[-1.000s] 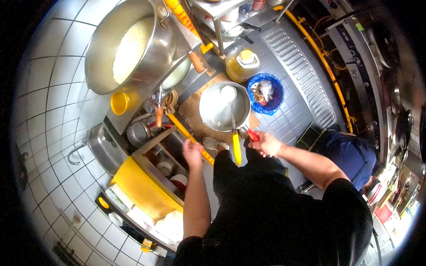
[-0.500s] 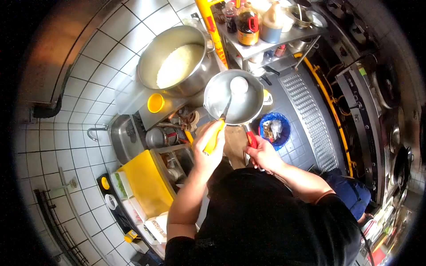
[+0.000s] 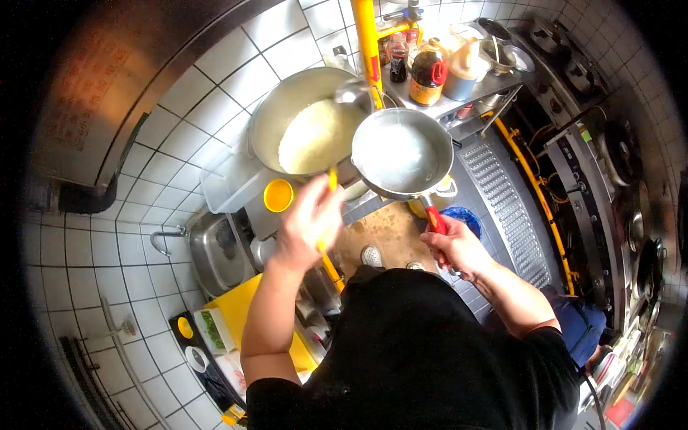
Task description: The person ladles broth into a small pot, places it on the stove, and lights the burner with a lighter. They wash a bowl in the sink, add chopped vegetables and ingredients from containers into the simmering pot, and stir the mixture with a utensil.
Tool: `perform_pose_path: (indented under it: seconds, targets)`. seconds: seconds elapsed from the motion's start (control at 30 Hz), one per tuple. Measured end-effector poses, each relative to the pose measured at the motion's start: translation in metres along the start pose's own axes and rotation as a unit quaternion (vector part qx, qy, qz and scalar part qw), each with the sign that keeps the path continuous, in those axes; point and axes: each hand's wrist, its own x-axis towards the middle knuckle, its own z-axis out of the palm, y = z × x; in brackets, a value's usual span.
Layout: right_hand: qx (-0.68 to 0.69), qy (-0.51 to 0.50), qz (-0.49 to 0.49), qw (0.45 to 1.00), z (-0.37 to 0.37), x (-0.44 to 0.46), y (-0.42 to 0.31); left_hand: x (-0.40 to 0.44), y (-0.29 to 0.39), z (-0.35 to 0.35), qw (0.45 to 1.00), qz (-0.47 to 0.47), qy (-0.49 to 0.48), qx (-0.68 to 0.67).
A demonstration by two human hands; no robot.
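My right hand [image 3: 451, 245] is closed around the red handle of a grey saucepan [image 3: 364, 159]. Pale, shiny liquid seems to lie in the pan, which hangs level at the right side of a large metal stockpot [image 3: 266, 120]. Cloudy cream-coloured liquid [image 3: 315, 136] is in the pot. My left hand [image 3: 304, 226], blurred by motion, grips the yellow handle of a ladle [image 3: 350, 91]. The ladle's smeared bowl is over the pot's far right side, near the saucepan's rim.
A yellow cup [image 3: 278, 195] and a clear plastic tub [image 3: 223, 188] are left of the pot. Sauce bottles [image 3: 428, 75] crowd a steel shelf behind. A yellow pipe [image 3: 367, 50] rises beside the pot. A blue-lined bin [image 3: 469, 218] and another person's dark clothing [image 3: 577, 326] are at right.
The ladle has left the saucepan and swung left to the pot's far side. The saucepan sits slightly further right in view. My view has shifted, and the pot appears lower and further right.
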Motion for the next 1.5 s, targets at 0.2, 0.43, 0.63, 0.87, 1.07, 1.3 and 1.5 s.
perform_pose_path:
  seconds: [0.2, 0.43, 0.63, 0.87, 1.07, 1.3, 1.5]
  targets:
    - [-0.030, 0.034, 0.021, 0.999, 0.018, -0.005, -0.011, -0.001, -0.152, 0.019, 0.968, -0.249, -0.003, -0.038]
    - [-0.006, 0.085, 0.040, 0.996, 0.040, -0.008, -0.016, -0.012, -0.279, 0.109, 0.934, -0.356, -0.010, 0.009]
    - [0.024, 0.105, 0.030, 0.994, 0.049, -0.001, -0.015, 0.026, -0.301, 0.173, 0.835, -0.489, 0.133, -0.215]
    - [0.025, 0.097, -0.002, 0.995, 0.055, 0.014, -0.029, -0.002, -0.341, 0.133, 0.510, -0.590, 0.300, -0.549]
    - [0.003, 0.085, -0.013, 0.996, 0.056, 0.038, -0.049, 0.022, -0.255, 0.037, 0.572, -0.509, 0.323, -0.556]
    - [-0.034, 0.063, -0.045, 0.996, 0.074, 0.072, -0.077, 0.017, -0.129, -0.052, 0.772, -0.331, 0.220, -0.496]
    - [0.007, 0.025, -0.049, 0.998, 0.086, 0.100, -0.079, 0.012, -0.106, -0.059, 0.973, 0.188, -0.128, -0.025]
